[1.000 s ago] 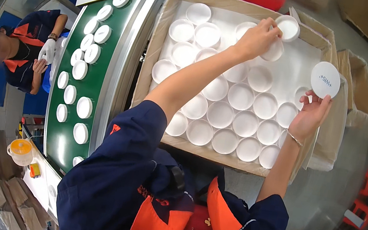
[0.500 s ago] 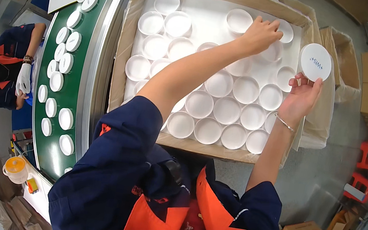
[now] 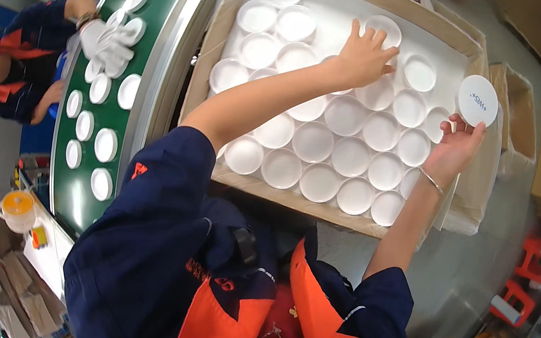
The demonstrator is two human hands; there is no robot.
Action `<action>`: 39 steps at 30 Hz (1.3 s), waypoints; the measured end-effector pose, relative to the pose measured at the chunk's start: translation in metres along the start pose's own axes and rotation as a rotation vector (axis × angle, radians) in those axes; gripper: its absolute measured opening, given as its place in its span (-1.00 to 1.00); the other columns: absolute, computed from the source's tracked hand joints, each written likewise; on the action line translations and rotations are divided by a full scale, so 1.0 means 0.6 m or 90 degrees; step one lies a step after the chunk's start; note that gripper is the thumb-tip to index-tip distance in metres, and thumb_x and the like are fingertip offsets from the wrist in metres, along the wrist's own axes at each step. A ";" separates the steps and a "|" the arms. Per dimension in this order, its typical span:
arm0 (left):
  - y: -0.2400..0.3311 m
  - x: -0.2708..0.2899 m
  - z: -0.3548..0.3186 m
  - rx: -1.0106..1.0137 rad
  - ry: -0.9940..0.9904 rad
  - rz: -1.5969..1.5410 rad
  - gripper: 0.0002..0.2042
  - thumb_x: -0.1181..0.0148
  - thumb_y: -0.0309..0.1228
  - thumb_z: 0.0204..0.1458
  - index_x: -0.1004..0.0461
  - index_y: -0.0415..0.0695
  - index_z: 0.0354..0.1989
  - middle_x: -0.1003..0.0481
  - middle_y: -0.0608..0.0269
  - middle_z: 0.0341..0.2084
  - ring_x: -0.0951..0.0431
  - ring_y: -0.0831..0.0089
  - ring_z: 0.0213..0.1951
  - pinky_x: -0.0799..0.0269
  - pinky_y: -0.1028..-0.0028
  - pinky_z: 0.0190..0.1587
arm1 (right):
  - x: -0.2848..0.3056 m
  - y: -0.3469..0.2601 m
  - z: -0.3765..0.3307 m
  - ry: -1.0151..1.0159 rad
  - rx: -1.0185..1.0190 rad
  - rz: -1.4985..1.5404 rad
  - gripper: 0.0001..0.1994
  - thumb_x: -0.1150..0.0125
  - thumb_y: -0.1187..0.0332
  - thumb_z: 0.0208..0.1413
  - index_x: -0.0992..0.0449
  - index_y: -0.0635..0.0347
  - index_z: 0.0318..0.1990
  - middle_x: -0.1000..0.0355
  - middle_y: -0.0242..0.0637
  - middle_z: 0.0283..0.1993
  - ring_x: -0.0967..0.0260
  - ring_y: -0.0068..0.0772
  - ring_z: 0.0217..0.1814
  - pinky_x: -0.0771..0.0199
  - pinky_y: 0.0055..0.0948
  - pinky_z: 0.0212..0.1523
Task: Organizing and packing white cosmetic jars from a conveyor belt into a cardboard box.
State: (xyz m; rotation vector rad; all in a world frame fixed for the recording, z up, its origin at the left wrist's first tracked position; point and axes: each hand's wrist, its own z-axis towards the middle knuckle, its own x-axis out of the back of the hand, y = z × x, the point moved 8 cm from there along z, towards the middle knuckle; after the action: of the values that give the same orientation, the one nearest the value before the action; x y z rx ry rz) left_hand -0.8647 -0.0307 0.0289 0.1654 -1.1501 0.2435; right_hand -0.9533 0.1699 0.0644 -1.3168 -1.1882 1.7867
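My left hand reaches over the far part of a lined carton, its fingers spread. The fingertips are at the near edge of a round white lid; whether they touch it I cannot tell. To the right of that hand lies another white lid. Rows of similar shallow lids, hollow side up, fill the nearer part of the carton. At the carton's right edge my right hand holds up a white disc-shaped lid, its printed flat face toward me.
A green conveyor belt with scattered white lids runs along the left. Across it, a co-worker's white-gloved hand is over the lids. More open cartons stand at the right, with red stools beyond.
My left hand has moved from the back-right lid to a lid farther left, and its fingers are spread. The co-worker's gloved hand has come over the belt. The whole view has shifted.
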 end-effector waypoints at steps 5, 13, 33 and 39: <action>-0.052 0.041 -0.105 0.072 -0.083 -0.032 -0.56 -0.10 -0.05 0.13 -0.37 0.00 0.12 -0.42 0.01 -0.06 -0.44 0.14 0.00 -0.08 -0.23 0.16 | -0.013 0.077 0.018 -0.027 0.023 -0.122 -0.69 0.16 0.20 0.34 -0.34 0.30 -0.07 -0.37 -0.22 -0.06 -0.33 -0.40 -0.04 -0.36 -0.41 -0.02; -0.070 0.260 -0.357 0.138 -0.145 -0.271 -0.51 -0.01 -0.08 0.21 -0.21 -0.01 0.25 -0.33 -0.05 0.10 -0.27 0.08 0.22 0.09 -0.14 0.34 | -0.011 0.249 0.215 -0.298 0.296 -0.656 -0.57 0.19 0.15 0.36 -0.33 0.45 0.01 -0.34 0.10 -0.01 -0.26 0.01 0.04 -0.19 -0.20 0.13; -0.161 0.513 -1.110 0.910 0.176 0.046 -0.09 -0.40 -0.18 -0.17 -0.02 -0.23 0.33 -0.19 -0.24 0.19 -0.19 -0.13 0.23 -0.12 0.06 0.26 | -0.481 0.198 -0.496 -0.760 -0.141 -0.098 -0.48 0.06 0.13 0.32 -0.19 0.44 0.21 -0.20 0.01 0.20 -0.31 -0.14 0.16 -0.56 -0.17 0.00; -0.087 0.605 -1.148 0.888 0.343 -0.017 -0.30 -0.22 -0.17 0.08 -0.10 -0.26 0.30 -0.19 -0.16 0.25 -0.17 -0.09 0.28 -0.06 0.09 0.30 | -0.522 0.161 -0.952 -1.163 -0.464 -0.004 -0.58 0.12 0.29 0.36 -0.18 0.37 0.26 -0.33 -0.16 0.06 -0.41 -0.35 -0.04 -0.62 -0.32 -0.21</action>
State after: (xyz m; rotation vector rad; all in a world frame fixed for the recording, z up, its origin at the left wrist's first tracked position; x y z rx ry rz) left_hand -0.1039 0.1322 0.0854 1.2536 -0.2700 0.9764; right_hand -0.3098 0.0327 0.0431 0.6181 -2.8083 2.5019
